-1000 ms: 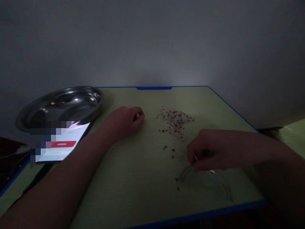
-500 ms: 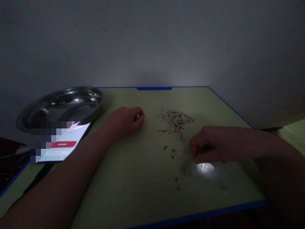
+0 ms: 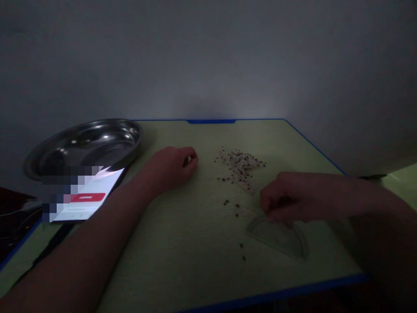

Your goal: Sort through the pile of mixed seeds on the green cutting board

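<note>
My right hand (image 3: 283,200) grips a clear half-round plastic protractor (image 3: 282,239) by its curved edge, fingers curled in a pinch. The protractor's straight edge faces down and left, close to the tabletop; I cannot tell if it touches. Beyond this hand lies a pile of pale grains mixed with dark beans or seeds (image 3: 241,166). A few dark seeds (image 3: 237,206) are strewn nearer to me, left of the protractor. My left hand (image 3: 174,165) rests on the table left of the pile, its fingers curled closed with nothing visible in them.
A wide steel basin (image 3: 110,152) stands at the far left. A lit phone or tablet (image 3: 87,208) lies in front of it, beside my left forearm. The pale-green table (image 3: 182,261) has a blue rim and meets a grey wall (image 3: 208,56) at the back.
My right hand has moved slightly away from me and to the right with the protractor, which now shows its flat half-round shape more plainly. The left hand and the grain pile stay put.
</note>
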The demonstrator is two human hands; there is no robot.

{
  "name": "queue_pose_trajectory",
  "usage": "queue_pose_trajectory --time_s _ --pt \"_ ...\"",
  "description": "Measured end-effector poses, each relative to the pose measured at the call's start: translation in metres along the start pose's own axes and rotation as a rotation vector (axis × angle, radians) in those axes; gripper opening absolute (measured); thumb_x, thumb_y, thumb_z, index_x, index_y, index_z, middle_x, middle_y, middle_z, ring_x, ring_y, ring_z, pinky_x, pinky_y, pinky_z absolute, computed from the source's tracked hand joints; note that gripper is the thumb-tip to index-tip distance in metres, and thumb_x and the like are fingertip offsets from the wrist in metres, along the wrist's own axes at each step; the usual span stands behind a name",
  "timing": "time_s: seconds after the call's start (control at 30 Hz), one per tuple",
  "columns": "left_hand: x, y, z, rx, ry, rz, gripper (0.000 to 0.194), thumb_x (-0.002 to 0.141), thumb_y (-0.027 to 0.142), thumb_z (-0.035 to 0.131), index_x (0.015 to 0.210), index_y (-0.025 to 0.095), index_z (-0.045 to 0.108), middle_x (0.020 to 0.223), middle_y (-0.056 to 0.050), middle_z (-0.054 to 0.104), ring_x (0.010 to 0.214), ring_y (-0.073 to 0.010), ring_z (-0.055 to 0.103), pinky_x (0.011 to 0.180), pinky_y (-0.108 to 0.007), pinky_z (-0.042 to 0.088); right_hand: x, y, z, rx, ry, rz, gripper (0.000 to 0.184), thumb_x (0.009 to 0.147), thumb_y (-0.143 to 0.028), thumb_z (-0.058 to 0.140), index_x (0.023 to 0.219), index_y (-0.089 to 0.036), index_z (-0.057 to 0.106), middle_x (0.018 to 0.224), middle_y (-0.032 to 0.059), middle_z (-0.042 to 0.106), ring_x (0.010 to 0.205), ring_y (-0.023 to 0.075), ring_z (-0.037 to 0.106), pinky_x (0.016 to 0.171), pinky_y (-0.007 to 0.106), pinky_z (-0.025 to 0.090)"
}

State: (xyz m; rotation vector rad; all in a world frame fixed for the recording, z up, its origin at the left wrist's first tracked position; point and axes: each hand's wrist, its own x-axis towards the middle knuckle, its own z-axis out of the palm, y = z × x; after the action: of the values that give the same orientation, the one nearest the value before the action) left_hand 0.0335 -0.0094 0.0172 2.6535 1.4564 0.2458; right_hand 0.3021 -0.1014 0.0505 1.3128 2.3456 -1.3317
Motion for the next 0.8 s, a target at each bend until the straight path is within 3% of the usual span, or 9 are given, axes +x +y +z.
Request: queue_pose_trajectory --time_s 0.07,0.27,0.5,0.67,0.8 --pt "0.0 -0.001 0.0 -0.003 0.005 0.005 0.036 0.088 0.04 0.041 0.097 0.018 0.069 0.076 -0.007 0.071 0.059 -0.0165 0.059 0.058 -0.03 0.038 -0.003 0.0 -0.001 0.037 -0.004 0.003 0.026 0.085 -0.041 0.058 0.077 -0.017 0.066 0.064 -0.0014 0.059 0.058 0.0125 0.054 0.051 0.023 0.04" --pt "0.0 -0.001 0.0 0.005 0.0 -0.012 0.035 0.087 0.04 0.042 0.097 0.019 0.068 0.076 -0.007 0.071 0.061 -0.0167 0.06 0.059 -0.029 0.038 -0.002 -0.002 0.002 0.078 -0.178 0.08 0.02 0.084 -0.036 0.06 0.082 -0.017 0.066 0.06 -0.0035 0.057 0.051 0.0104 0.052 0.045 0.02 0.037" --pt "-0.001 0.0 -0.001 0.004 0.005 -0.01 0.035 0.088 0.041 0.041 0.096 0.019 0.068 0.077 -0.006 0.071 0.061 -0.0163 0.06 0.059 -0.028 0.037 0.002 0.003 -0.003 0.061 0.035 -0.012 0.024 0.085 -0.037 0.058 0.074 -0.017 0.062 0.061 -0.003 0.056 0.054 0.0101 0.049 0.048 0.021 0.037" --pt "-0.001 0.0 -0.001 -0.012 -0.001 -0.011 0.034 0.088 0.04 0.042 0.095 0.019 0.068 0.075 -0.006 0.071 0.061 -0.0161 0.059 0.059 -0.028 0.036 0.009 -0.004 0.005 -0.009 0.062 -0.047 0.019 0.084 -0.031 0.057 0.076 -0.017 0.066 0.064 -0.0018 0.061 0.058 0.0116 0.053 0.051 0.023 0.037" --pt "-0.001 -0.001 0.0 -0.017 0.003 -0.002 0.035 0.088 0.041 0.041 0.096 0.019 0.068 0.075 -0.006 0.07 0.061 -0.0156 0.058 0.059 -0.028 0.036 0.007 0.006 0.0 -0.02 0.091 -0.02 0.021 0.085 -0.033 0.057 0.075 -0.017 0.065 0.067 -0.0013 0.061 0.06 0.0127 0.054 0.054 0.024 0.039"
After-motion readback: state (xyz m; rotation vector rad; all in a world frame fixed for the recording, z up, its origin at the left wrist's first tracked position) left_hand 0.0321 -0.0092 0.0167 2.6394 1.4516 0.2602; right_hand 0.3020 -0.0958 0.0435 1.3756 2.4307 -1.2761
